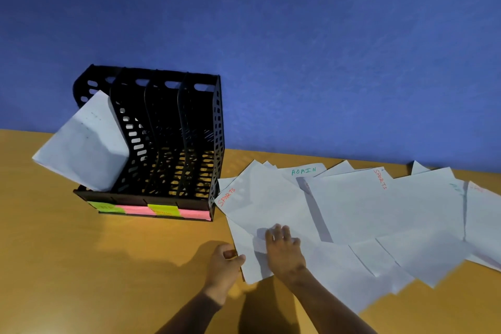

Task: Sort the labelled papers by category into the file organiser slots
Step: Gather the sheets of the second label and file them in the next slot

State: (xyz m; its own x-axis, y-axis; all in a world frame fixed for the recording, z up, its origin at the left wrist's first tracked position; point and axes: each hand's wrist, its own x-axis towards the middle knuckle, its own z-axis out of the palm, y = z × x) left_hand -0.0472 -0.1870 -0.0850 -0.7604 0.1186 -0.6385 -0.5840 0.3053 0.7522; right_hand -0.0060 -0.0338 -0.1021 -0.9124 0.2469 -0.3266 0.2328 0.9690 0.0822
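Organiser point(168, 144) stands left of papers point(352, 211); one sheet point(84, 144) in leftmost slot.

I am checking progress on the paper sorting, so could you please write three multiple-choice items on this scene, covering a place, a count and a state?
1. Where is the filed paper in the file organiser?
A. leftmost slot
B. rightmost slot
C. on top

2. How many sticky notes run along its front?
A. two
B. four
C. six

3. What is the right hand doing?
A. lying spread on a SPORTS sheet
B. hanging above the papers
C. gripping the organiser

Answers: 1 A, it leans out of the leftmost slot. 2 B, green, pink, green, pink. 3 A, its fingers lie on the sheet; the left hand pinches the edge.
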